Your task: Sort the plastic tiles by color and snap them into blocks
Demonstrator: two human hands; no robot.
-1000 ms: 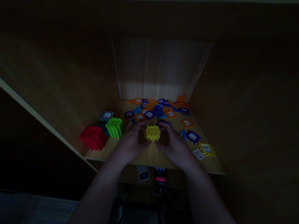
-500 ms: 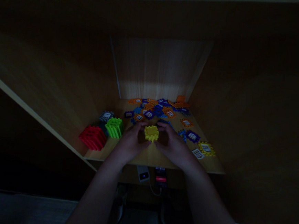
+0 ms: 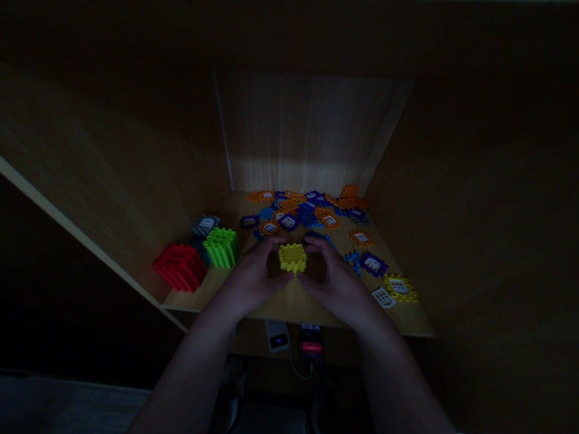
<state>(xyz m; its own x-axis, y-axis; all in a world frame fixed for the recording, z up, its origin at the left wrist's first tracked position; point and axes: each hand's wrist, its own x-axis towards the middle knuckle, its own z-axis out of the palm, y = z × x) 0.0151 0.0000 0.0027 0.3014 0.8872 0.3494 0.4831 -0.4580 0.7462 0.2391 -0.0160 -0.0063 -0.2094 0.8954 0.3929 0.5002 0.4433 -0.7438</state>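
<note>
A stack of yellow toothed plastic tiles (image 3: 292, 257) is gripped between both of my hands above the wooden desk (image 3: 307, 305). My left hand (image 3: 251, 275) clasps its left side with curled fingers. My right hand (image 3: 335, 281) clasps its right side the same way. Just left of my left hand stand a green tile stack (image 3: 221, 247) and a red tile stack (image 3: 181, 267), with a grey tile (image 3: 205, 224) behind them. The light is dim.
Loose orange, blue and purple tiles (image 3: 304, 211) lie heaped at the back of the desk. More tiles, among them a yellow one (image 3: 400, 288) and a purple one (image 3: 373, 264), lie at the right. Wooden side panels wall in the desk. Small lit devices (image 3: 311, 346) hang under its front edge.
The yellow stack and both hands have drifted slightly left and away from me. Otherwise nothing has moved.
</note>
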